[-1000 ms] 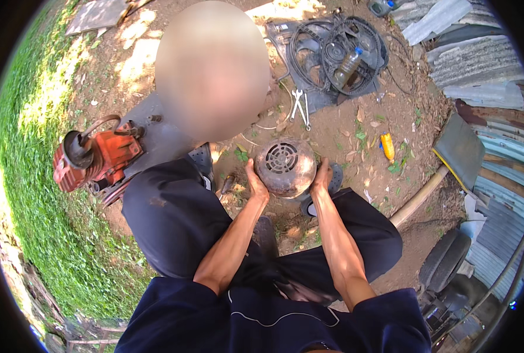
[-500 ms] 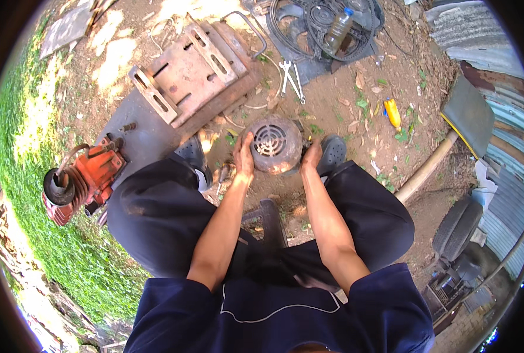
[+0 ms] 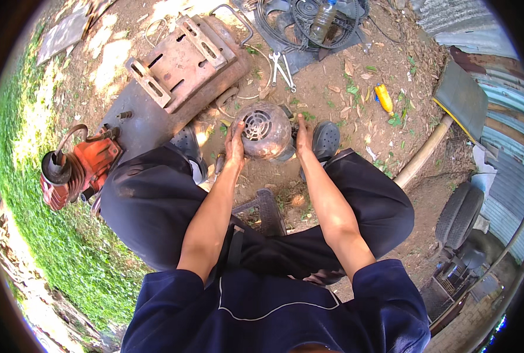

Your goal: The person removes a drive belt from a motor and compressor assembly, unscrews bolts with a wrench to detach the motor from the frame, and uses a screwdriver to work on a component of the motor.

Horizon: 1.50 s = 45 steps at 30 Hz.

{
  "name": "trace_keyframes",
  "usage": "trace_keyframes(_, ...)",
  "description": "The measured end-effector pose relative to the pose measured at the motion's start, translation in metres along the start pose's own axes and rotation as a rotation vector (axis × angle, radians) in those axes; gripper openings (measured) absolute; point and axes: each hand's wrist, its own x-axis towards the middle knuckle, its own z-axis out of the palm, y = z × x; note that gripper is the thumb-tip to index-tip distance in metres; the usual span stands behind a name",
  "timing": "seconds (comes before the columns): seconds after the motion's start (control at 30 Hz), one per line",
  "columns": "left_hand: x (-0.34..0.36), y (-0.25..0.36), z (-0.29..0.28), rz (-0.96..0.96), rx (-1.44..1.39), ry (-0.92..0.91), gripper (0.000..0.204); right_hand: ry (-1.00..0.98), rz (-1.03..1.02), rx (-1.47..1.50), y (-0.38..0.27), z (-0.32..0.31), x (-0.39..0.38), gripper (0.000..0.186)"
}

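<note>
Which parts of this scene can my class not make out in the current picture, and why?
- Head view: the underside of the round metal casing, hidden by its own body.
- Head view: what lies behind the casing's grille; the slots are too small and dark.
- Head view: the lower end of the wooden handle, hidden behind the right trouser leg.
- Head view: the far part of the black fan, cut off by the top edge.

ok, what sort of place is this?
Probably an outdoor yard doubling as a makeshift repair spot: open-end wrenches lie on bare dirt near a round vented metal housing, and worn-looking tyres sit by corrugated metal sheets.
</note>
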Motion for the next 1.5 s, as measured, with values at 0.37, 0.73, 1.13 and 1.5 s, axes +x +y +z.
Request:
trace_keyframes(0.37,0.048,-0.021,-0.020,-0.042,0.152,-0.052,0.070,-0.073,-0.069,-0.090,-0.001,0.005,0.011,0.091)
trace_keyframes(0.73,0.081,0.018,0.047,-0.223,0.475,0.117,0.087,-0.184,0.172,-0.176,-0.038,0.013,0.088,0.090)
trace_keyframes(1.13,0.049,0.039,0.057,-0.336,0.345,-0.011,0.098,-0.159,-0.004,-0.497,-0.062,0.026,0.082,0.083)
trace_keyframes(1.5,0.092,-0.003,0.019,-0.365,0.220,-0.176,0.090,-0.249,-0.134,-0.519,-0.057,0.023,0.057,0.094)
